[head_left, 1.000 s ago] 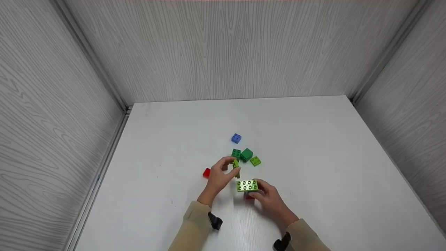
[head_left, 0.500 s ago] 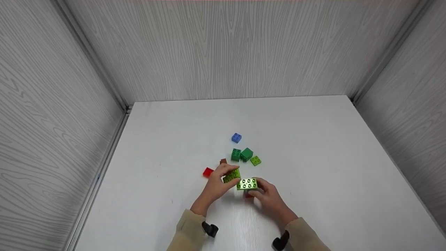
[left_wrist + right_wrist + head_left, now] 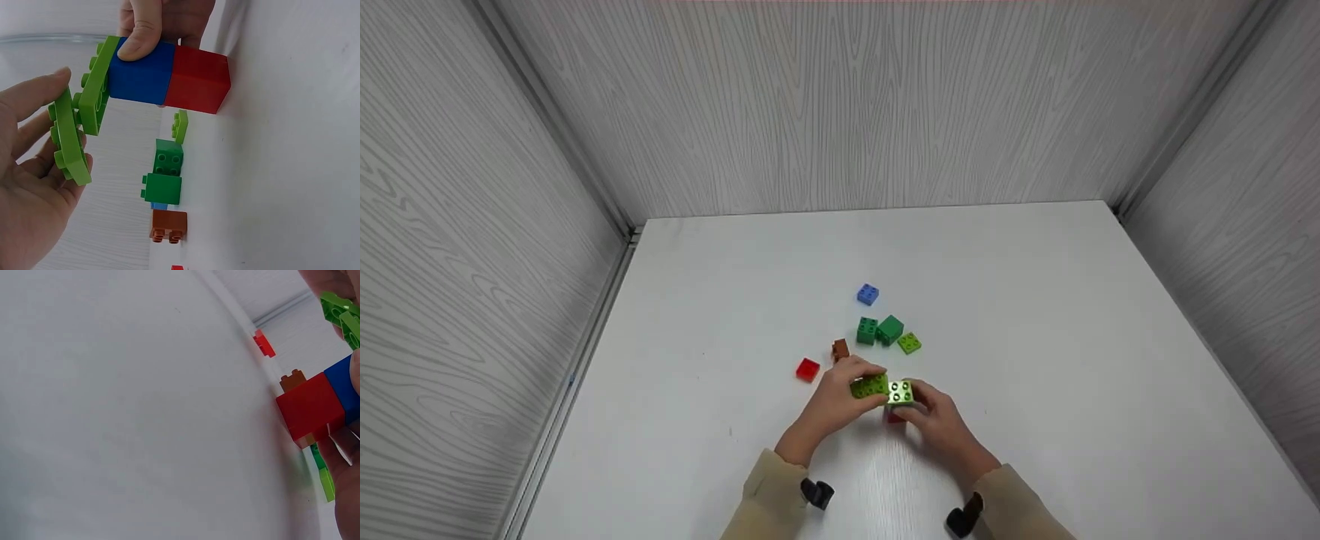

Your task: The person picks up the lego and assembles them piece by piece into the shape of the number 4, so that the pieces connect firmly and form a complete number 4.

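Observation:
My left hand (image 3: 832, 401) pinches a flat light-green building brick (image 3: 70, 140) between thumb and fingers, its studs facing up. Beside it, my right hand (image 3: 945, 427) holds a stack by its blue brick (image 3: 143, 76). At the bottom of that stack a red brick (image 3: 199, 79) stands on the table; at the top sits another flat light-green brick (image 3: 97, 84), jutting out toward the left hand. The pinched brick is tilted and overlaps the jutting studded end. Whether the two are pressed together I cannot tell.
Loose bricks lie beyond the hands: blue (image 3: 868, 294), two dark green (image 3: 867, 331), flat light green (image 3: 910, 343), brown (image 3: 840, 349) and red (image 3: 808, 369). Grey wood-grain walls (image 3: 840, 112) enclose the white table (image 3: 720, 300) at the back and sides.
The left hand has brought its light-green brick down and right, turning it from edge-on to studs up, over the stack's left end. The right hand and stack have barely moved.

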A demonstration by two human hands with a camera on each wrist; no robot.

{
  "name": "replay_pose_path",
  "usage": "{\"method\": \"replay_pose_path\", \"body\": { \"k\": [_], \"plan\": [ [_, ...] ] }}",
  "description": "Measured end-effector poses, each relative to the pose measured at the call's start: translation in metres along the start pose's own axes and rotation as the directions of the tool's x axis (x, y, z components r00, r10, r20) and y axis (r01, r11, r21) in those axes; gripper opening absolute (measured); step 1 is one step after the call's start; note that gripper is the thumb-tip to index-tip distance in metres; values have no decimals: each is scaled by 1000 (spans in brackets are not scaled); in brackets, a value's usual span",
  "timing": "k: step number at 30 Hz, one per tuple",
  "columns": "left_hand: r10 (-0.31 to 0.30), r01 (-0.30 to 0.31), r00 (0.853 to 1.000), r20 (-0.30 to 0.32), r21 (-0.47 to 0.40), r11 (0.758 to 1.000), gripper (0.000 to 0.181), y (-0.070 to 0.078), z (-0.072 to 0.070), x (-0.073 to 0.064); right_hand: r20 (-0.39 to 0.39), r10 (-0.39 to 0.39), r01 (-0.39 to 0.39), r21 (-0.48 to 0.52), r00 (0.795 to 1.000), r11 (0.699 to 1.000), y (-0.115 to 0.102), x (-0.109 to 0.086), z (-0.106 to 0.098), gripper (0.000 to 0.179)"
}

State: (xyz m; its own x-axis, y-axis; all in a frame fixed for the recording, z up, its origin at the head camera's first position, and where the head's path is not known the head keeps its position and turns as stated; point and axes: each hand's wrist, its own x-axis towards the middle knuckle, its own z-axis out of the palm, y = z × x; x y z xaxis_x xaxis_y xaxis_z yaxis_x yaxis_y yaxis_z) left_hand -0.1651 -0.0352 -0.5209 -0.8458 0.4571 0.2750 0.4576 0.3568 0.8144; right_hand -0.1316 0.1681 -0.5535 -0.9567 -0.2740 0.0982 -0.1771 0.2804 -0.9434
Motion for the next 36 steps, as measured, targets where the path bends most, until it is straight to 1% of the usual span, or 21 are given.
{"method": "replay_pose_path", "body": {
  "k": [4, 10, 13, 17, 24, 29, 33, 36],
  "plan": [
    [6, -7, 1000, 27, 36, 999, 32, 2, 3, 2, 2, -5, 5, 5, 1000, 1000, 0, 0, 0, 36],
    [-31, 28, 998, 55, 54, 998, 30, 2, 7, 3, -12, -23, 23, 5, 1000, 1000, 1, 0, 0, 34],
    [-49, 46, 997, 57, 49, 998, 31, 1, 9, 2, -21, -33, 33, -7, 999, 999, 1, 0, 1, 33],
    [-54, 51, 996, 66, 43, 998, 33, 1, 9, 1, -28, -44, 44, -8, 999, 999, 1, -1, 2, 34],
    [-55, 53, 995, 83, 26, 998, 32, 4, 6, 4, -27, -13, 14, 35, 1000, 999, 1, -1, 3, 35],
    [-82, 79, 991, 101, 28, 996, 31, 4, 5, 6, -35, -48, 50, 66, 998, 997, 2, -1, 3, 38],
    [-83, 81, 990, 110, 22, 996, 31, 4, 4, 6, -57, -73, 78, 83, 996, 994, 2, -1, 3, 37],
    [-84, 82, 990, 116, 15, 996, 31, 4, 4, 6, -63, -79, 85, 87, 995, 993, 1, -1, 3, 37]
  ]
}}
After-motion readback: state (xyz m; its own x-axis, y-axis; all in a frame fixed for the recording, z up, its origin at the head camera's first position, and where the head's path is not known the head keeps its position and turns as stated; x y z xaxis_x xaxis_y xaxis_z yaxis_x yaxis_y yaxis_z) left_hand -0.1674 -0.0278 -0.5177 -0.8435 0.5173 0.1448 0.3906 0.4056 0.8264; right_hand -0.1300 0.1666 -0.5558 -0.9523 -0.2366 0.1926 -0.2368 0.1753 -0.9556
